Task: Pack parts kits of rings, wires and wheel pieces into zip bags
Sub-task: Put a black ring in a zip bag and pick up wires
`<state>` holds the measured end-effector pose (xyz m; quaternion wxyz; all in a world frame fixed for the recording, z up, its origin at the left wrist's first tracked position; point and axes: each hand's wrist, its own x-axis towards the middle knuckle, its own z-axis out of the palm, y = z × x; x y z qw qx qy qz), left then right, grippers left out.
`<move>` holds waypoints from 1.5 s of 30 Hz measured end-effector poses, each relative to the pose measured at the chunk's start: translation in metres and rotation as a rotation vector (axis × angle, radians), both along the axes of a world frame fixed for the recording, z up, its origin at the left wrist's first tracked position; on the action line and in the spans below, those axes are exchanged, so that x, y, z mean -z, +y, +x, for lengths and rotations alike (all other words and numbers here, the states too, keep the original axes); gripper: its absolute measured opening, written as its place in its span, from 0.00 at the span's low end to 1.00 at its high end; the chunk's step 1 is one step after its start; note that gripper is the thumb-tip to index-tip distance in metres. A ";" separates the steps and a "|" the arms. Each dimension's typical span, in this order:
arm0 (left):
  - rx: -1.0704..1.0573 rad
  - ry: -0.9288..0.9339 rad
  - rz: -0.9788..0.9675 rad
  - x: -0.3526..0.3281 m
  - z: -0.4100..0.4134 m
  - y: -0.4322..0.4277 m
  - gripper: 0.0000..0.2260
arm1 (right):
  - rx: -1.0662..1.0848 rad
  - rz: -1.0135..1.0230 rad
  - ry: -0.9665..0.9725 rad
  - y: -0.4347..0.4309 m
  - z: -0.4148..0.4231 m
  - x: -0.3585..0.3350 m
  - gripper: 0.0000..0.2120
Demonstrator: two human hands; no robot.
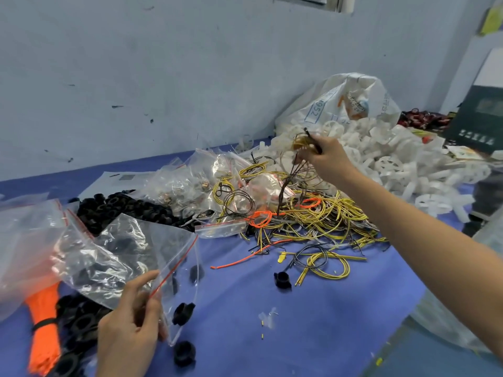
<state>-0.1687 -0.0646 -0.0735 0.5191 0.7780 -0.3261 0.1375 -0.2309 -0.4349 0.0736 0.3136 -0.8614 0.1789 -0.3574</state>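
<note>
Left hand pinches the zip bag at its red-striped mouth, thumb on one side, fingers curled behind. The mouth faces the right hand, probably so parts can drop straight in.

Right hand is stretched far out, well apart from the left. Its fingers are closed on a small bunch of dark wires, with something tan at the top of the grip. It's too blurred to say if that is tape or a coil. The bunch hangs clear under the hand, its lower ends in the wire pile directly below. Lifting it high looks like a way to pull one set free of the tangle.

- Wheel pieces: white heap just beyond the right hand, spilling from a sack.
- Rings: black heap beyond the left hand, more by the left wrist, and a stray ring between the hands.
- Dark shapes show through the bag. Can't tell if they are rings inside it or lying under it.
- Small filled bags sit between the ring heap and the wires.
- Orange ties, bundled, left of the left hand.

My read is the wire step is in hand: bring the bunch across to the bag mouth. The risk is loose strands snagging the pile or missing the opening.
</note>
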 end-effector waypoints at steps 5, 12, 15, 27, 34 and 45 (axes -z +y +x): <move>0.008 0.027 0.006 0.002 0.003 0.002 0.34 | 0.037 -0.193 0.392 -0.002 -0.002 0.011 0.06; 0.022 0.071 -0.021 -0.004 0.000 0.001 0.24 | 0.132 -0.191 0.190 -0.014 -0.006 0.011 0.09; 0.021 0.065 0.021 0.001 0.003 0.002 0.34 | 0.196 -0.196 -0.059 -0.008 -0.008 0.000 0.10; 0.010 0.064 0.050 0.006 0.006 0.000 0.36 | 0.094 -0.640 0.735 0.018 0.007 0.102 0.13; 0.022 0.028 0.046 0.006 0.006 -0.001 0.35 | 0.184 -0.742 0.634 0.011 0.012 0.114 0.17; -0.018 0.007 0.032 0.007 0.006 0.000 0.24 | 0.121 -0.766 0.861 0.027 0.011 0.119 0.07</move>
